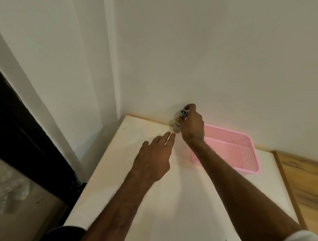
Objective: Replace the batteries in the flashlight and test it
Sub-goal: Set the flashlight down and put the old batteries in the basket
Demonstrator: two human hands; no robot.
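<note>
A small grey metal flashlight (178,124) stands nearly upright at the far edge of the white table (177,204), close to the wall. My right hand (192,125) grips its upper part with curled fingers, and its round top end shows between thumb and forefinger. My left hand (153,157) lies stretched out over the table with straight fingers, the fingertips just short of the flashlight's lower end. No loose batteries are visible.
A pink perforated plastic basket (244,154) sits on the table right of the flashlight, partly behind my right forearm. White walls meet in a corner behind. A wooden surface (306,183) adjoins the table on the right; a dark frame and floor lie left.
</note>
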